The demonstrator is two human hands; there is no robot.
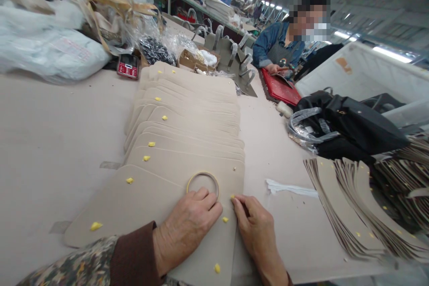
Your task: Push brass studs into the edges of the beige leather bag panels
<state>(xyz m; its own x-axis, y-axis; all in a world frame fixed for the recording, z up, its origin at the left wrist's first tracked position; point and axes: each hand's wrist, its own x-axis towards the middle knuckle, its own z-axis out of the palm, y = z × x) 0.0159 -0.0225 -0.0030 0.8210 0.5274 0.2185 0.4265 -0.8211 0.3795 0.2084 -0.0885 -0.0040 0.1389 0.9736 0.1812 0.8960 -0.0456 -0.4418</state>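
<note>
Now my left hand (pixel 191 220) grips the tape roll (pixel 203 173), my right hand (pixel 255 222) pinches a yellow tab (pixel 232 196) at the nearest panel (pixel 147 205)'s right edge, on the worktop (pixel 73 129); light, steady pressure seems best.

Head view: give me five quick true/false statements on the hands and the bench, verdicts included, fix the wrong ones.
1. The left hand grips a yellow-edged ring. True.
2. The right hand holds the phone. False: its fingertips are at a yellow bit; the red phone lies on the table.
3. The beige panels overlap. True.
4. The white strip lies left of the panels. False: it lies to their right.
5. The co-worker's sleeve is blue. True.
</note>
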